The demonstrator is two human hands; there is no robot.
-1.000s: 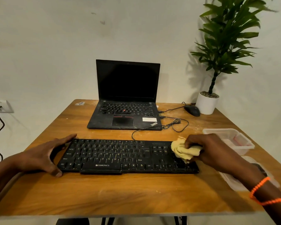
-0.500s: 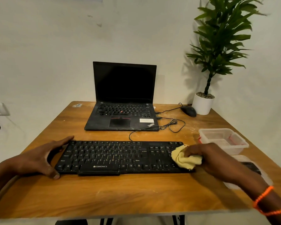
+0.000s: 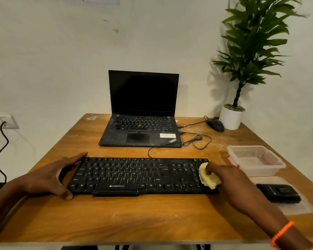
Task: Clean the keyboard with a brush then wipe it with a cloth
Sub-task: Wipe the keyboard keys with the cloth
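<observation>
Wooden table (image 3: 152,219): laptop (image 3: 141,130) behind keyboard (image 3: 134,175); left hand (image 3: 49,177) spread steadying; right hand (image 3: 231,183) gripping cloth (image 3: 206,177).

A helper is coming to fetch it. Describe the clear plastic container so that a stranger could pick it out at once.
Start at the wooden table and go to its right edge, in front of the potted plant. The clear plastic container sits there, just right of the black keyboard. It is the open, lidless tub with red clips, unlike the flat lid nearer the front, which carries a small black object.

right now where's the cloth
In the head view the cloth is bunched in the right hand, pressed on the right end of the keyboard, left of the clear tub.
</observation>
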